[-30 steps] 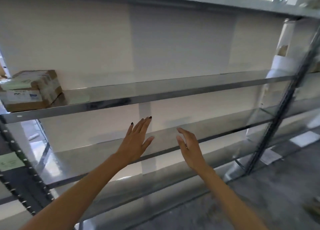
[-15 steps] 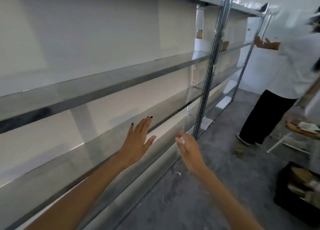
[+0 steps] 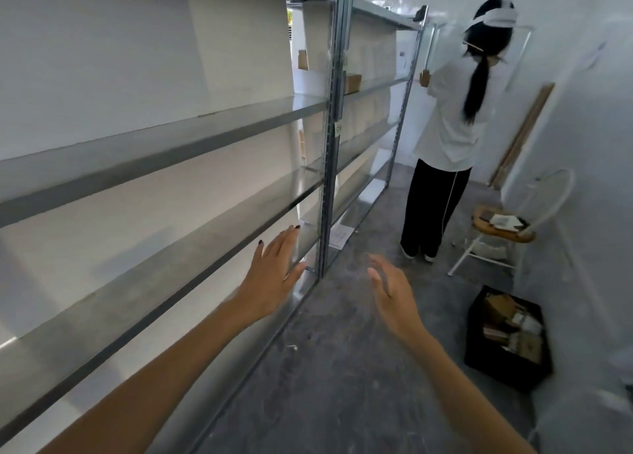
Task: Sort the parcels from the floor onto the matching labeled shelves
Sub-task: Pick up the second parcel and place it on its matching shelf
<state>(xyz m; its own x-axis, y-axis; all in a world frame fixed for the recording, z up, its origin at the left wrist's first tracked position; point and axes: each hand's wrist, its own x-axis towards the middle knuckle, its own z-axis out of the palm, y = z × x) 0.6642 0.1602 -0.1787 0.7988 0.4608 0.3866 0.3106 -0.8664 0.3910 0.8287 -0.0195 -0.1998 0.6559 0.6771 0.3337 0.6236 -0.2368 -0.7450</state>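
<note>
My left hand [image 3: 272, 275] is held out in front of the metal shelves [image 3: 178, 135], fingers spread, holding nothing. My right hand [image 3: 392, 292] is raised beside it over the grey floor, fingers apart and also holding nothing. A black crate [image 3: 507, 364] with several cardboard parcels [image 3: 513, 327] in it stands on the floor at the right, well beyond my right hand. A small brown parcel [image 3: 352, 82] sits on a shelf of the further rack. The near shelf boards hold nothing in this view.
A person in a white shirt [image 3: 452, 118] stands in the aisle ahead with a hand on the far rack. A white chair [image 3: 507, 227] with items on its wooden seat stands by the right wall. A paper sheet [image 3: 339, 236] lies on the floor by the rack upright.
The view has swung right, away from the shelf face and down the aisle; the parcel at the left left the frame, and the person and crate came into view. Both hands stay open.
</note>
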